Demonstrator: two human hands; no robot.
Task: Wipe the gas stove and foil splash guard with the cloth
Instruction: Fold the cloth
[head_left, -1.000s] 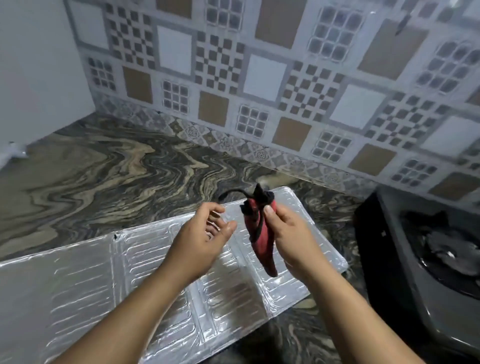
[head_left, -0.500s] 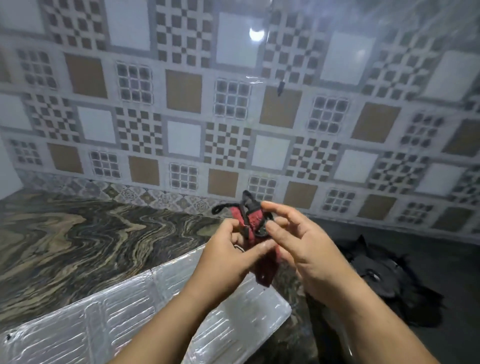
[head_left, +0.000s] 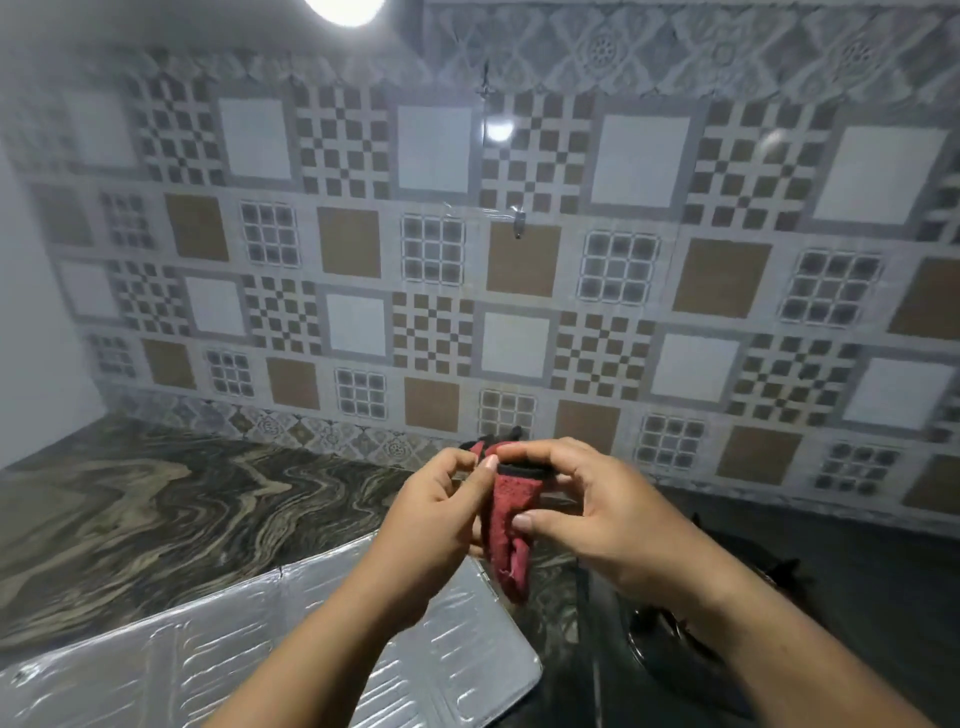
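Note:
A small red cloth with black trim (head_left: 508, 525) hangs in the air between both hands. My left hand (head_left: 436, 514) pinches its top left edge. My right hand (head_left: 597, 514) grips its top and side with thumb and fingers. Below the hands, the silver foil splash guard (head_left: 208, 660) lies flat on the counter. The black gas stove (head_left: 670, 639) sits at the lower right, mostly hidden under my right forearm.
The dark marbled counter (head_left: 156, 514) stretches to the left. A patterned tile wall (head_left: 467, 286) rises behind it, with a small metal hook (head_left: 518, 227) on it. A white wall (head_left: 31, 332) closes off the left side.
The view has tilted upward, showing more wall and less foil. My left hand has closed onto the cloth, and both hands now hold its top edge.

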